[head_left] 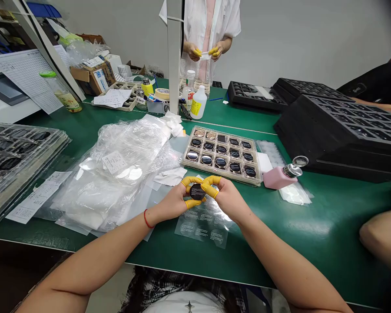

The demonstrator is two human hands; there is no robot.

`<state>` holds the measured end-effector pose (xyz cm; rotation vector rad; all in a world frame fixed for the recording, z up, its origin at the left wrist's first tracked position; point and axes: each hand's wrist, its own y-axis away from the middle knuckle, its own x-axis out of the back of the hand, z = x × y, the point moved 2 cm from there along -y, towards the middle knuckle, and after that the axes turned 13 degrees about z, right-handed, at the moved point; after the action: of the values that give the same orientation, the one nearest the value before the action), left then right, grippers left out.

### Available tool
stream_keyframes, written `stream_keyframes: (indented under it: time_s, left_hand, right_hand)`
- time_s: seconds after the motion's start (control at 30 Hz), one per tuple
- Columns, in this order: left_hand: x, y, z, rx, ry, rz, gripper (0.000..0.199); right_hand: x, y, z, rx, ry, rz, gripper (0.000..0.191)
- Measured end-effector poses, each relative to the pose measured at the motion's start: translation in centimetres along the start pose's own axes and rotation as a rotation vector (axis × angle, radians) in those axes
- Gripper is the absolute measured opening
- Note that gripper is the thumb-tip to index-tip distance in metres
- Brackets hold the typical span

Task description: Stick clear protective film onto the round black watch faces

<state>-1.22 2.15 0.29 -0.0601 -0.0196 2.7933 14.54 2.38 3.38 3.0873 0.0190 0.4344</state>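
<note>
A round black disc [197, 191] with small pale print is held up between both hands. My left hand [177, 198], in yellow finger cots, grips its left side. The yellow-tipped fingers of my right hand [224, 195] pinch its right edge. Beneath the hands lies a clear sheet of round printed stickers [200, 227] on the green table [254, 248]. Beyond the hands stands a clear plastic tray [186, 161] with rows of round black pieces in its compartments; two pieces in its back row look patterned.
Plastic bags [117, 174] and papers lie at left, beside stacked trays [29, 174]. A pink pump bottle [280, 177] stands right of the tray. Black foam trays [339, 134] fill the back right. Across the table a person [208, 39] holds something white. Another person's arm shows at right.
</note>
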Motion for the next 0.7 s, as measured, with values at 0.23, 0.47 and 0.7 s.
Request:
stream_keyframes:
  time_s: [0.23,0.47,0.7]
  left_hand:
    - [0.03,-0.03,0.05,0.010,0.001,0.000,0.044]
    - [-0.06,0.01,0.17,0.026,0.033,-0.002,0.044]
    - [-0.12,0.00,0.17,0.028,0.032,0.000,0.044]
  right_hand:
    - [0.00,0.06,-0.26,-0.015,0.016,0.030,0.013]
    - [-0.05,0.13,-0.25,-0.018,0.012,0.040,0.011]
    - [-0.09,0.23,-0.35,-0.016,0.030,0.055,0.010]
